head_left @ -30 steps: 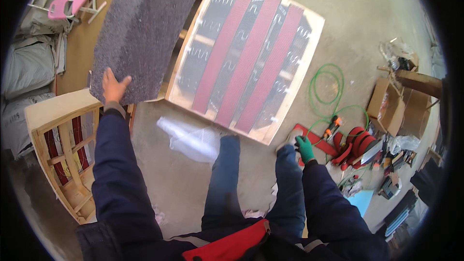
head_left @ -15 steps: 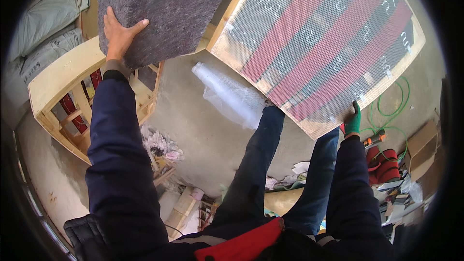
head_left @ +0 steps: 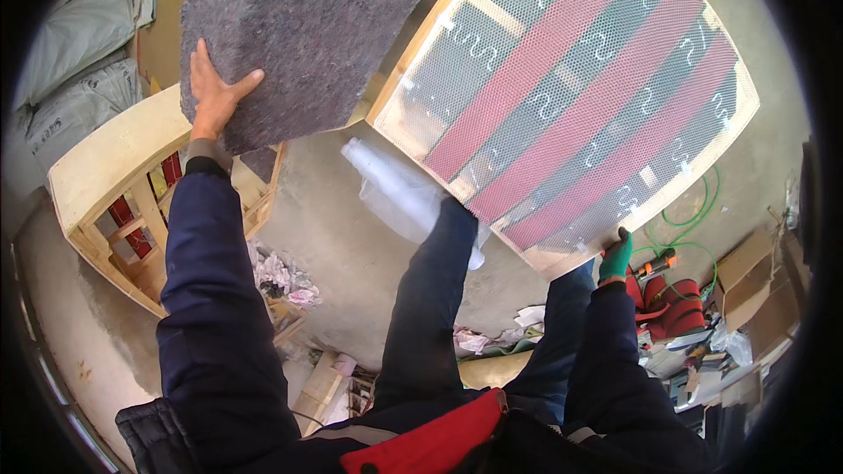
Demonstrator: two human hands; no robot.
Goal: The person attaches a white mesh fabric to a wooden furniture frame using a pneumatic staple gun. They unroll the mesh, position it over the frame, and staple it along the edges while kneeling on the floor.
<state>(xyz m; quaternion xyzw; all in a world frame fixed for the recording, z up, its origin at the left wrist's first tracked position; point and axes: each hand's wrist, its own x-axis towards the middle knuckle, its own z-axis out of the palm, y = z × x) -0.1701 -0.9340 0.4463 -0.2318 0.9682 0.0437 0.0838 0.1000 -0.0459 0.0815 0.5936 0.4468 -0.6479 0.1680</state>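
Note:
My bare left hand (head_left: 215,96) lies spread on a grey felt sheet (head_left: 307,44), near its left edge, thumb pointing right. The felt rests over a wooden frame, which it partly hides. My right hand (head_left: 617,256), in a green glove, grips the near edge of a wooden seat-like frame (head_left: 606,244). Dark and red webbing straps (head_left: 562,145) cross this frame, and a fine white net covers them. White wavy springs or marks show between the straps. The right hand's fingers are partly hidden behind the frame's edge.
Another open wooden frame (head_left: 114,154) stands at left beside grey sacks (head_left: 83,44). A roll of clear plastic film (head_left: 395,189) lies on the floor ahead of my legs. At right are a green hose (head_left: 702,211), an orange-and-black tool (head_left: 656,264), red webbing rolls (head_left: 676,307) and cardboard (head_left: 746,272).
The netted frame and my gloved right hand have shifted left and nearer. The felt has come slightly nearer, with my left hand still spread on it.

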